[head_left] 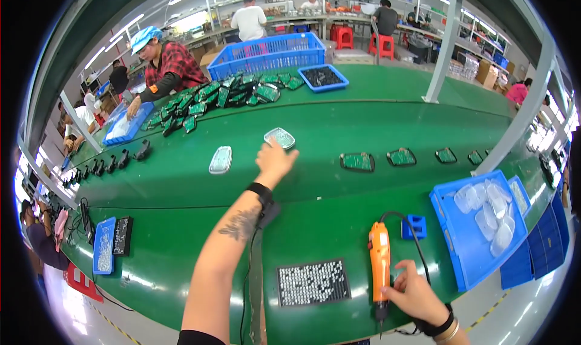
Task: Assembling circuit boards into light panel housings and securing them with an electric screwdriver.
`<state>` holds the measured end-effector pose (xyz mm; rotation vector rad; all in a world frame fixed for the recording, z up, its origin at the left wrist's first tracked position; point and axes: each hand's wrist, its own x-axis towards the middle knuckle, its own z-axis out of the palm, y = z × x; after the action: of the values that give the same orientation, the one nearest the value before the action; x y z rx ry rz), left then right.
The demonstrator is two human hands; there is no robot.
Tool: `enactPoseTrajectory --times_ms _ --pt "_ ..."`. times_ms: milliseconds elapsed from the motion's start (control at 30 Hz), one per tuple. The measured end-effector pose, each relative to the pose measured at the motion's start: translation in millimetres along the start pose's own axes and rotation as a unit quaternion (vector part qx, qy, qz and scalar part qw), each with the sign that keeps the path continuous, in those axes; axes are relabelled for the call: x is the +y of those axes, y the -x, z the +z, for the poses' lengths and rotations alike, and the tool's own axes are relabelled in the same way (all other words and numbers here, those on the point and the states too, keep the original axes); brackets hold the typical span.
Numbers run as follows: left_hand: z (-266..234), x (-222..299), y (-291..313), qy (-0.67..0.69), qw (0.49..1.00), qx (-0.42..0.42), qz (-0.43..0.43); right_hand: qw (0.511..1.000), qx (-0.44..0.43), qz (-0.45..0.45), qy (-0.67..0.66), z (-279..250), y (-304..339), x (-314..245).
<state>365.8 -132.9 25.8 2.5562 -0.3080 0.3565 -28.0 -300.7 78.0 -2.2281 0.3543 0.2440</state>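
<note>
My left hand reaches out over the far part of the green bench, thumb spread, fingertips at the near edge of a rounded circuit-board unit with a clear cover. To its left lies a similar clear-covered unit. My right hand is at the lower end of an orange electric screwdriver, its thumb on the body and fingers curled beside it; the bit points toward me. Left of the tool is a dark screw tray with rows of small light pieces.
A blue tray of clear covers stands at right, near a small blue block. Green boards line the belt. Farther back are a pile of boards, a blue crate and a co-worker. Metal posts rise from the bench.
</note>
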Motion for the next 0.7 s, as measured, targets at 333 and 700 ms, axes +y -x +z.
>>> enactPoseTrajectory --times_ms 333,700 --pt "96 110 10 0.042 0.9 -0.266 0.343 0.973 0.104 -0.12 -0.167 24 -30 19" --pt "-55 65 85 0.033 0.887 -0.194 0.418 0.755 0.026 -0.125 -0.643 -20 48 -23"
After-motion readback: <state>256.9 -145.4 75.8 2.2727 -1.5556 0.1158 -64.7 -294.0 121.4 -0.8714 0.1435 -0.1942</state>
